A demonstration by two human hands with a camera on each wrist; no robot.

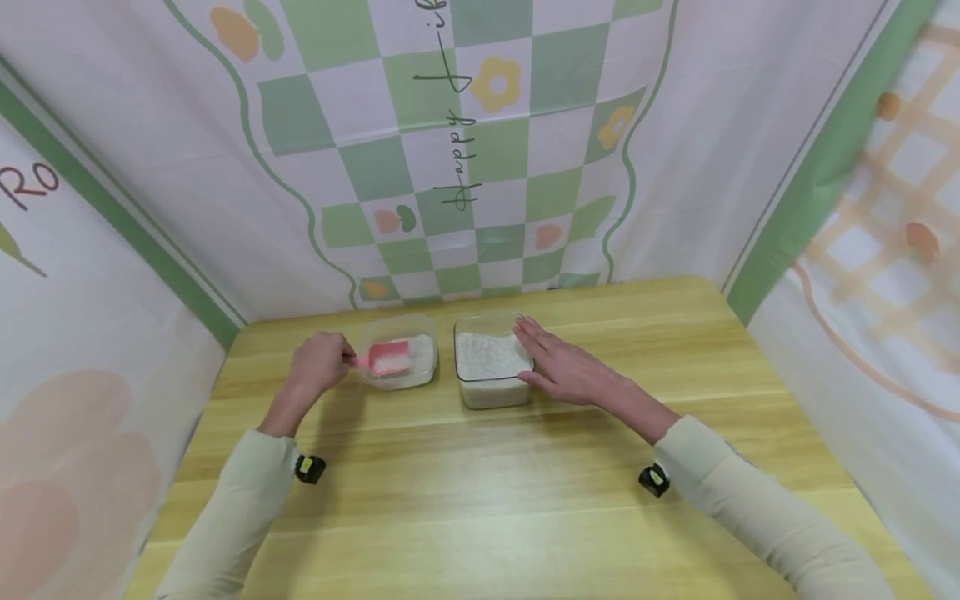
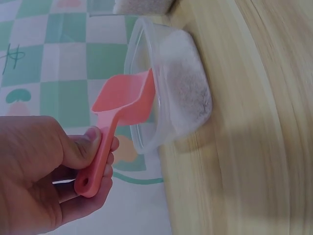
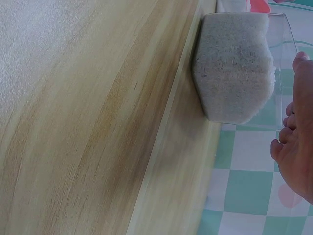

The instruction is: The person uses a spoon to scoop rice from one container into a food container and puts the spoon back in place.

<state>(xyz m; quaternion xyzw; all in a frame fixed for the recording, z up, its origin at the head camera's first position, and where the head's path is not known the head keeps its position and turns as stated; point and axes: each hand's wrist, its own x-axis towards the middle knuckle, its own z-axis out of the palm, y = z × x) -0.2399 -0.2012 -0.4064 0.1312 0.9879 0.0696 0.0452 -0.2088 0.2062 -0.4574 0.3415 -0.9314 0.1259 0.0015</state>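
My left hand grips the handle of a pink scoop, thumb on top and fingers curled beneath. The scoop's bowl hangs over the mouth of a clear plastic tub, and some white grains show in it in the head view. White rice-like grains fill part of this tub. To its right stands a clear square container, filled much higher with the same kind of white grains. My right hand rests at that container's right rim with its fingers extended.
Both containers stand near the back of a wooden table. Behind it hangs a checkered cloth, with more printed cloth at the left and right sides. A small black device sits at the left wrist, another at the right.
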